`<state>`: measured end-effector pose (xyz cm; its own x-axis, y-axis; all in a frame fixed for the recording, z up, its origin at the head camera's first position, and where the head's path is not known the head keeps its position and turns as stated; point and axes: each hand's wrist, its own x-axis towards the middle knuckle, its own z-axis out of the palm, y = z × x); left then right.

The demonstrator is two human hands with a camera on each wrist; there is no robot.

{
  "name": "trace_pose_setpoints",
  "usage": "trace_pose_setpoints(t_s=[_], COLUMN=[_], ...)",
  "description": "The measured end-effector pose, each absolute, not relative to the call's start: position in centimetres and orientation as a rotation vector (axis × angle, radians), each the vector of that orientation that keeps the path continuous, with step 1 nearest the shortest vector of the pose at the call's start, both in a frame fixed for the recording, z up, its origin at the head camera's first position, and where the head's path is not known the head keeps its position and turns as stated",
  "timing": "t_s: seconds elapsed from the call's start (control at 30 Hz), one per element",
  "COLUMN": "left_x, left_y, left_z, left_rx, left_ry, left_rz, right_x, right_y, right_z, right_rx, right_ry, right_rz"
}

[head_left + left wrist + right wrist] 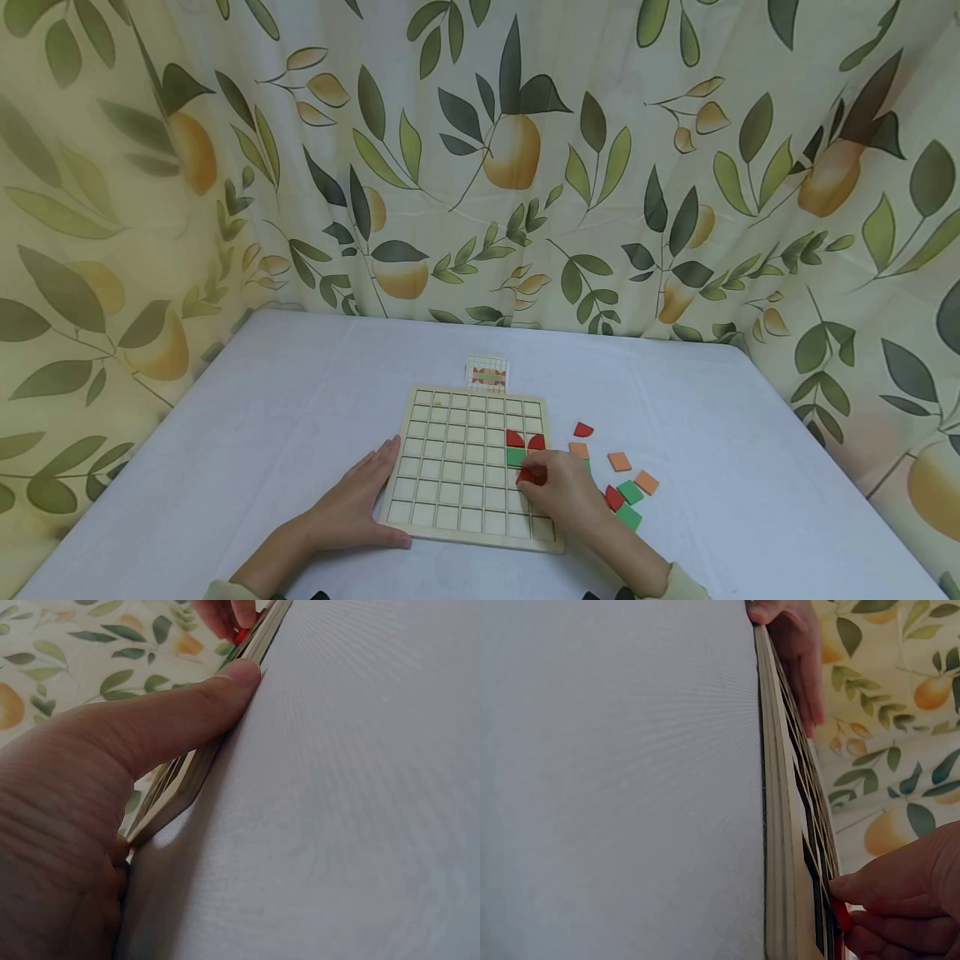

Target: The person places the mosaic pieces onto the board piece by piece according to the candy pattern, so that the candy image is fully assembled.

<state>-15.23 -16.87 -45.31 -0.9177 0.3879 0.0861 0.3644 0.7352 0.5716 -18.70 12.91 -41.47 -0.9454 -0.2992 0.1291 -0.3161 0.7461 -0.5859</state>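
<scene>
A wooden grid board (pixel 450 483) lies on the table. My right hand (pixel 562 487) pinches a red quarter-round piece (pixel 842 915) at the board's right side, just below a green square piece (pixel 515 457) set in a cell. Above that square, two red quarter-round pieces (pixel 514 438) sit in neighbouring cells. My left hand (pixel 352 500) steadies the board's near left corner, fingers along the left side and straight thumb (pixel 202 705) against the near edge. The right fingers partly hide the held piece and the cells beneath.
Loose pieces lie right of the board: orange squares (pixel 619 462), green ones (pixel 630 492) and red quarter-rounds (pixel 583 430). A small pattern card (pixel 487 374) lies at the board's far edge. A leaf-and-fruit curtain (pixel 480 208) hangs behind the white-covered table (pixel 315 400).
</scene>
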Motion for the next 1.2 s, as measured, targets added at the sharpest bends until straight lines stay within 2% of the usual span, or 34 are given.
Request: trace_pose_setpoints(t_s=[0.33,0.77,0.97,1.2], left_x=[-15.2,-15.2,-15.2,-15.2], left_y=[-16.8,-16.8,-16.8,-16.8], left_z=[-45.1,-45.2,-45.3,-45.2], left_rx=[0.621,0.622,0.618,0.616], left_ry=[2.893,2.881,2.891,2.889], left_rz=[0.918,0.935,0.932,0.927], right_x=[-18.6,-21.6,-22.1,-22.0], right_y=[13.1,16.3,16.6,16.3], right_z=[-40.7,-40.4,-40.7,-40.9], right_rx=[0.546,1.242,1.388,1.402], right_ry=[-2.94,-2.921,-2.879,-2.85], right_rz=[0.96,1.025,1.005,0.984])
